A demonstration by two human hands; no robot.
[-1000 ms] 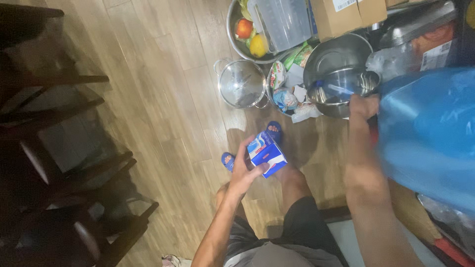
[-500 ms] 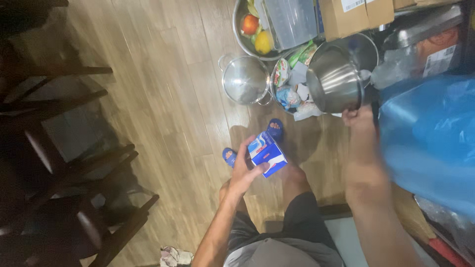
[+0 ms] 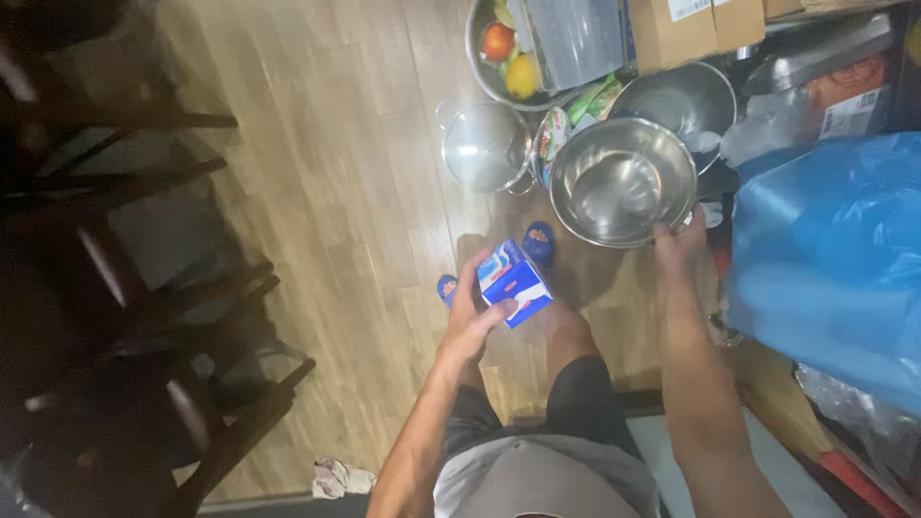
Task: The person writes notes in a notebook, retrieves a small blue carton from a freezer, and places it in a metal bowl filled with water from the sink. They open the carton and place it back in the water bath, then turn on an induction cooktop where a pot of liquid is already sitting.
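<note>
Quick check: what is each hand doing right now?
Left hand: closed on a blue and white carton.
Right hand: gripping the rim of a steel bowl.

My left hand [image 3: 472,317] is extended forward and down, fingers curled in a closed grip. My right hand [image 3: 679,247] is raised further forward, forearm straight, fingers clamped in a pinch grip.

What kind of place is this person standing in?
Probably a home kitchen or dining corner: steel bowls and a lidded steel pot sit on the wood-plank floor, a large metal basin of fruit beside them, dark wooden chairs nearby.
</note>
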